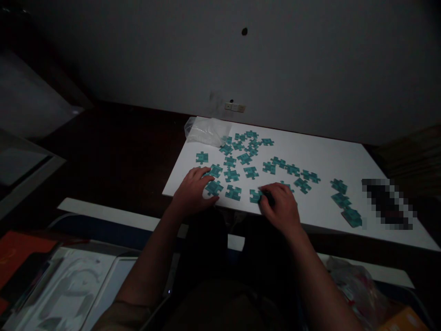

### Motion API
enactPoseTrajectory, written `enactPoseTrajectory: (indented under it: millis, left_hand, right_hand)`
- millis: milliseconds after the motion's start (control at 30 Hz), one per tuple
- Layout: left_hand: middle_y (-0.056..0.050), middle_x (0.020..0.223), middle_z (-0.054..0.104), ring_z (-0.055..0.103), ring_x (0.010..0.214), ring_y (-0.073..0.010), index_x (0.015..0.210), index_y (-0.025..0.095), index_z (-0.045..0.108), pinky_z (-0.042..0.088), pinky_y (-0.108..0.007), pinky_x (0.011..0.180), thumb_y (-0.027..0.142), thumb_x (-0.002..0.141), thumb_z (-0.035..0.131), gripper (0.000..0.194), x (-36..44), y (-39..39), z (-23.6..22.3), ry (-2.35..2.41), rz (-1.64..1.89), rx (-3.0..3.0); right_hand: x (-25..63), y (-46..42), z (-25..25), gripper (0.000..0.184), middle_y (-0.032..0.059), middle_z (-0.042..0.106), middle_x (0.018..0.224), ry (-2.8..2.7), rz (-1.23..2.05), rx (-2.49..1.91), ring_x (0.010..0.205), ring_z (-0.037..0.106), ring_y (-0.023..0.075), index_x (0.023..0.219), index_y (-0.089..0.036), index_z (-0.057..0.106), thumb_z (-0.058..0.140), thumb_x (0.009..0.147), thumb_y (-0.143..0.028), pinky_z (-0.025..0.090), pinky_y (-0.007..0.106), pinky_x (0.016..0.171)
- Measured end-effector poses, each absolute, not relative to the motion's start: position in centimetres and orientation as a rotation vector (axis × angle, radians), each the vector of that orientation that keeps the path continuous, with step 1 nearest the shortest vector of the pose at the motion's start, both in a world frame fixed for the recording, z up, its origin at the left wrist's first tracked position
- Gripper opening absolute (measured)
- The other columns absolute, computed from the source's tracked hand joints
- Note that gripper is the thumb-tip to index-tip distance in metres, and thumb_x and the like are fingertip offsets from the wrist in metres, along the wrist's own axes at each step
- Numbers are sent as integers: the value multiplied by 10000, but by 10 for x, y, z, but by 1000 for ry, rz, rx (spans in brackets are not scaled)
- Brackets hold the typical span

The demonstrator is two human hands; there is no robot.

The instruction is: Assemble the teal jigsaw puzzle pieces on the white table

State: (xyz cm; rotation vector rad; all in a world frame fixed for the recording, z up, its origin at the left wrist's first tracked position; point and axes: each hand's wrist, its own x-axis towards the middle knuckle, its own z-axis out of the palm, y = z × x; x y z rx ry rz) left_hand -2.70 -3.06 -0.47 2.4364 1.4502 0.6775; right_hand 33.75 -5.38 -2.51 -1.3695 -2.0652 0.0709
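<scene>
Teal jigsaw puzzle pieces lie spread over a white table. My left hand rests at the table's near left edge, thumb and fingers apart. Between its thumb and fingertips, a puzzle piece lies by the hand, with another piece just beyond. My right hand is curled at the near edge, its index fingertip and thumb at the right side of a puzzle piece. A dark patch shows between that thumb and finger; I cannot make out what it is. One more puzzle piece lies between my hands.
A clear plastic bag lies at the table's far left corner. Several puzzle pieces form a column on the right, near a pixelated dark object. Behind the white table stands a wall with sockets. Boxes flank my seat.
</scene>
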Motion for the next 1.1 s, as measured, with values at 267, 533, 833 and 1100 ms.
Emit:
enactPoseTrajectory:
  millis: [267, 533, 833, 1100]
  left_hand:
    - [-186, 1695, 663, 576, 1562, -466, 1378, 244, 777, 548, -728, 1302, 416, 914, 971, 532, -26, -30, -6, 1472, 694, 2412]
    - [-191, 1690, 668, 570, 1572, -469, 1377, 236, 766, 558, -723, 1296, 452, 921, 978, 547, -26, -27, -10, 1501, 673, 2421]
    - [-173, 1660, 686, 579, 1562, -448, 1394, 245, 757, 548, -702, 1311, 496, 971, 944, 526, -26, -24, -15, 1534, 677, 2394]
    - [-174, 1691, 671, 553, 1591, -462, 1400, 248, 758, 525, -720, 1328, 491, 954, 931, 537, -29, -20, -15, 1507, 666, 2373]
  right_hand:
    - [336, -54, -24, 234, 139, 868, 1163, -2058, 100, -1402, 1215, 727, 398, 1187, -238, 819, 632, 1057, -291, 593, 583, 1104]
    - [336, -53, -24, 220, 123, 861, 1141, -2052, 87, -1393, 1208, 730, 387, 1179, -248, 815, 636, 1054, -281, 596, 577, 1101]
    - [339, -54, -28, 321, 145, 849, 1202, -1904, 175, -1410, 1227, 728, 382, 1262, -232, 788, 569, 1028, -225, 595, 579, 1114]
    - [349, -57, -32, 274, 110, 857, 1141, -1580, 224, -1432, 1198, 758, 355, 1232, -262, 746, 564, 1029, -289, 602, 556, 1092]
